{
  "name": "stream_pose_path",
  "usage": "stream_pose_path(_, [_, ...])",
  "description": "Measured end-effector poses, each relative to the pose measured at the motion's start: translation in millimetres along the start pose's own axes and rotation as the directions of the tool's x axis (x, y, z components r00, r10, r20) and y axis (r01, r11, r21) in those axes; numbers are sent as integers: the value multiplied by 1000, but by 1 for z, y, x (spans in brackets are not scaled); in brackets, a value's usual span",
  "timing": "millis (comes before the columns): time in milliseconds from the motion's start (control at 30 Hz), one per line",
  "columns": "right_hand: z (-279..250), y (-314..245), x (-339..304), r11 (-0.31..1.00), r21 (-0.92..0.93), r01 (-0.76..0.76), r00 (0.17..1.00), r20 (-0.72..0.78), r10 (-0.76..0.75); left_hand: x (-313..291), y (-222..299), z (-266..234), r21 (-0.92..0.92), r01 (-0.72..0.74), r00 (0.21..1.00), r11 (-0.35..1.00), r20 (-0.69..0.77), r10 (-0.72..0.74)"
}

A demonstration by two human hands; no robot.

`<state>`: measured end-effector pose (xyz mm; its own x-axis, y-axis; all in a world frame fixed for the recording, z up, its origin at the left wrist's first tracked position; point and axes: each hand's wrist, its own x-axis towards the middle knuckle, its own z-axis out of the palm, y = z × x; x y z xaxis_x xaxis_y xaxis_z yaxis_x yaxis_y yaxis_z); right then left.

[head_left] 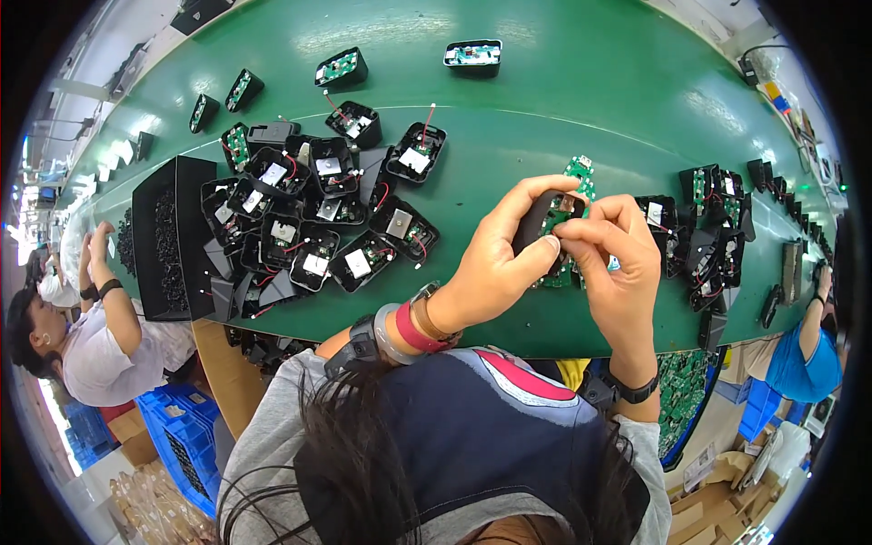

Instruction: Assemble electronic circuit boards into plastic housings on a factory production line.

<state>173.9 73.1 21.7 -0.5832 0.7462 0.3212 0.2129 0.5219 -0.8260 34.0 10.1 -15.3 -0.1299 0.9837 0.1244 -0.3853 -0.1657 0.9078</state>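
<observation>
My left hand (486,263) is wrapped round a small black plastic housing (532,222), its open side turned toward my right hand. Part of a green circuit board (560,205) shows inside it. The fingers of my right hand (622,259) are pinched together at the housing's right edge; whatever lies between the fingertips is too small or hidden to name. Just beyond my hands, loose green circuit boards (579,169) lie on the green table (509,136), partly covered by my fingers.
Left of me is a pile of black housings (284,230) with boards and red wires, beside a black box (163,241) of small black parts. Another pile (713,218) sits to my right. Several housings (473,56) stand farther back. People (113,341) work at both sides.
</observation>
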Motion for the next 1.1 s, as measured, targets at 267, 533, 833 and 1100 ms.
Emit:
stream_pose_path(267, [-2, -13, 7, 955, 203, -214, 974, -23, 223, 2, 5, 3, 70, -95, 995, 993, -34, 98])
stream_pose_path(533, [-8, -6, 11, 919, 259, -296, 954, 117, 275, -1, 12, 2, 35, 85, 996, 996, -24, -84])
stream_pose_path(833, [11, -5, 12, 927, 230, -295, 955, 52, 290, 2, 3, -4, 53, 92, 991, 994, -103, -87])
stream_pose_path(1100, [6, 18, -5, 926, 338, -168, 978, -57, 198, 6, 8, -6, -470, 319, 931, 823, -5, -364])
